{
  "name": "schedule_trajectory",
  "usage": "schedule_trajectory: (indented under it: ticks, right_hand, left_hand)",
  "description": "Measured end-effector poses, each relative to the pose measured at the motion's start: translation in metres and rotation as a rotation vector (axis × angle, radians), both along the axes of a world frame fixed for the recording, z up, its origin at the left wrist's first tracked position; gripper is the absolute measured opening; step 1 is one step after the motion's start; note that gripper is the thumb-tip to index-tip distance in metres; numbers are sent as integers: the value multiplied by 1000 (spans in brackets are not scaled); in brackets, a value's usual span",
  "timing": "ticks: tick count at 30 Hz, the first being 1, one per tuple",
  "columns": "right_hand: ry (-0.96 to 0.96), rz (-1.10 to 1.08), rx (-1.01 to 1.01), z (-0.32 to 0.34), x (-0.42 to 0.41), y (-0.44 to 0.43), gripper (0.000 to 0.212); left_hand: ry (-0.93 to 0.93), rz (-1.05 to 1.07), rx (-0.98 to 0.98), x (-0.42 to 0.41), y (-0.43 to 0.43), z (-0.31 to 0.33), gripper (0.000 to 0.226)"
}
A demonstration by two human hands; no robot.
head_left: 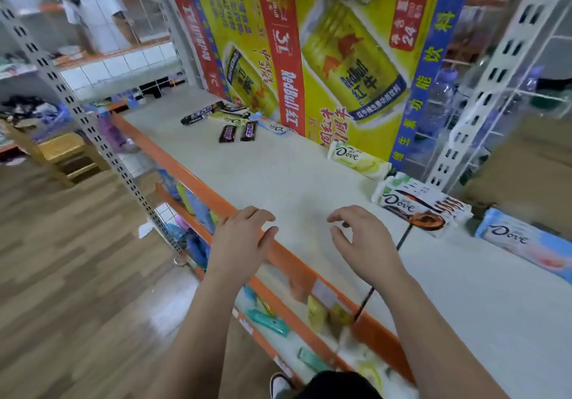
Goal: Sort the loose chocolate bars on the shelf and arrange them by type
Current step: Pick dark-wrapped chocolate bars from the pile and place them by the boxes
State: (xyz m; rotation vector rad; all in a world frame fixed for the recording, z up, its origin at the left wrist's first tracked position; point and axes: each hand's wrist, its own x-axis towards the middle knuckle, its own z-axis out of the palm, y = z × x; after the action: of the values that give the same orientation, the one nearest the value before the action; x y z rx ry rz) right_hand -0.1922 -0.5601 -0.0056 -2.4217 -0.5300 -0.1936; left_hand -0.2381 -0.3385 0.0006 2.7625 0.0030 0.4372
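Head view, looking down along a pale shelf w/ an orange rail on its front edge. Your L hand rests on that rail, fingers relaxed and draped over the edge, gripping nothing. Your R hand hangs just above the shelf board, to the right of the L hand. Its fingers are loosely curled, thumb and forefinger apart, and it is empty. The chocolate lies in two groups, both well apart from your hands. The far group is toward the back left. There a left dark bar and a right dark bar lie side by side, short and near-parallel. Behind them are a long dark bar and a pale green bar, overlapping other wrappers too blurred to read. A blue-white bar lies just beside the carton. The near group runs along the back at right. First is a green Dove bar at the carton's foot. Next is a white-brown Dove stack, several packs overlapped. Last is a blue-pink Dove bar, closest to the right edge. The carton is big and yellow, w/ Red Bull print upside down, and stands at the shelf's back. A lower shelf under the rail holds blurred packets. A white slotted post stands at left, w/ wood floor beyond it. A shoe shows at the bottom edge.
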Motion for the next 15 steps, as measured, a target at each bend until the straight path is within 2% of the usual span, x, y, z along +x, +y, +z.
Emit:
schedule_trajectory:
  ticks: [7,15]
  right_hand:
    - [6,6,2,10,95,86,14]
    - [26,-35,-99,1,187,186,19]
  left_hand:
    - [-14,17,-26,82,81,4,16]
    - [39,-17,-40,166,175,-8,20]
